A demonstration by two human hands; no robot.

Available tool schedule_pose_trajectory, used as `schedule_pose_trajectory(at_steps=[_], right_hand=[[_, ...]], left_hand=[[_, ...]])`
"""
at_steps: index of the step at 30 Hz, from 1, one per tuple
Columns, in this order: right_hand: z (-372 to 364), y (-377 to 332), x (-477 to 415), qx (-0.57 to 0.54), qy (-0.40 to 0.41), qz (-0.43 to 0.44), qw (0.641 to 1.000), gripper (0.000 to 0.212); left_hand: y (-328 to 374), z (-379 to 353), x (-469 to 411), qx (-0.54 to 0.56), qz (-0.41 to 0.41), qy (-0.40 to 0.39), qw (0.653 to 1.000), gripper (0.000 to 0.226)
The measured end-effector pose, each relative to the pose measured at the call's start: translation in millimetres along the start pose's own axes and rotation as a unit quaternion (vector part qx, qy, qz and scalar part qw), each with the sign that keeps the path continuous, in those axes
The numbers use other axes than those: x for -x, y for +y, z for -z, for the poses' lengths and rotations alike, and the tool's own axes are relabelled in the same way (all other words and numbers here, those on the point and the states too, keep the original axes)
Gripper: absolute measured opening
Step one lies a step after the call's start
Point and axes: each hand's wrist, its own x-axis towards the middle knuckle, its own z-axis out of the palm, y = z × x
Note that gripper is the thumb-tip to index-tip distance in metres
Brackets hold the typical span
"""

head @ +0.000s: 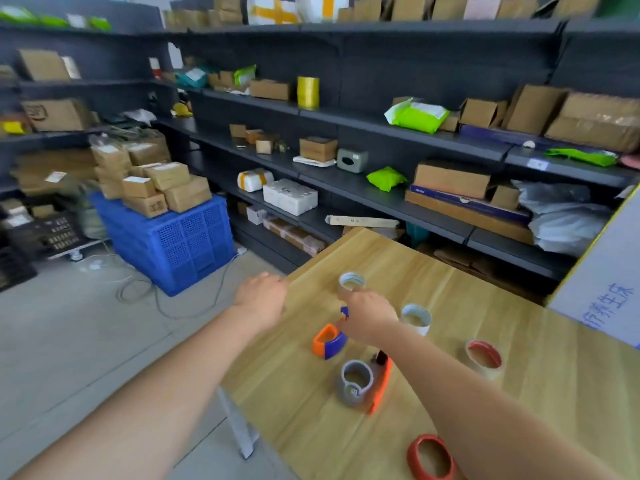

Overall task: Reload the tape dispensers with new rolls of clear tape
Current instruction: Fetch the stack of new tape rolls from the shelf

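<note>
On the wooden table [450, 299] a clear tape roll [351, 282] stands farthest from me, and a second clear roll [415, 318] stands to its right. My right hand [369, 317] hovers palm down over an orange and blue dispenser [329, 341]. Its fingertips reach the near rim of the far roll, and its fingers are hidden from me. My left hand [263, 296] is at the table's left edge, fingers loosely curled, holding nothing. A grey and orange dispenser [363, 382] lies nearer to me.
A tape roll with a red core [483, 358] lies to the right, and a bare red ring [429, 460] lies at the near edge. A white board [602, 289] leans at the table's right. Dark shelves with cartons stand behind, and a blue crate [173, 244] sits on the floor.
</note>
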Motion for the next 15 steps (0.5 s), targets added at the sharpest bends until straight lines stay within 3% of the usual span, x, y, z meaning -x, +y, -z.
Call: schedule_pose_trajectory(at_steps=[7,15], right_hand=[[14,-92,-42,0.019,0.045,0.080,0.996,0.045],[24,-203,-110,0.006,0.097,0.102,0.990,0.039]], left_hand=[[-99,11,29,-0.002,0.077,0.019,0.997,0.020],[-223,20,26,0.015,0.085,0.064,0.994,0.019]])
